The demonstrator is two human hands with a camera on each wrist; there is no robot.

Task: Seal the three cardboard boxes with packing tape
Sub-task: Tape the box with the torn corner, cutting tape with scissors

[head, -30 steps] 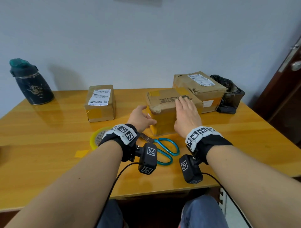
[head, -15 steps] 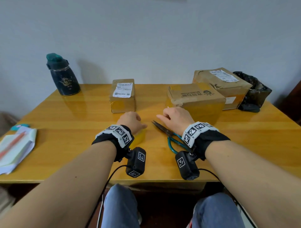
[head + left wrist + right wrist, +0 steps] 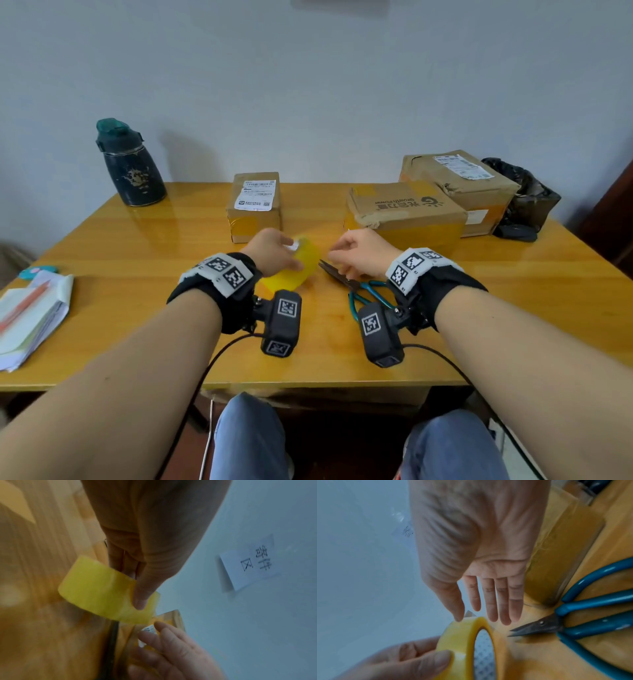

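My left hand (image 3: pixel 289 255) grips the yellow roll of packing tape (image 3: pixel 301 265) and holds it on edge just above the table; its thumb lies across the roll (image 3: pixel 102 595). My right hand (image 3: pixel 334 248) reaches toward the roll with fairly straight fingers (image 3: pixel 489 608), and its thumb tip touches the top of the roll (image 3: pixel 462 639). Three cardboard boxes stand behind: a small one (image 3: pixel 255 205) in the middle, a medium one (image 3: pixel 404 212) to the right, and a large one (image 3: pixel 459 181) at the far right.
Blue-handled scissors (image 3: pixel 359 291) lie on the wooden table (image 3: pixel 137 274) under my right wrist, blades pointing at the roll. A dark bottle (image 3: pixel 128 164) stands back left, a black bag (image 3: pixel 527 198) back right, and papers (image 3: pixel 30 315) lie at the left edge.
My right hand came off the top of the medium box and moved to the tape roll. My left hand picked the roll up off the table.
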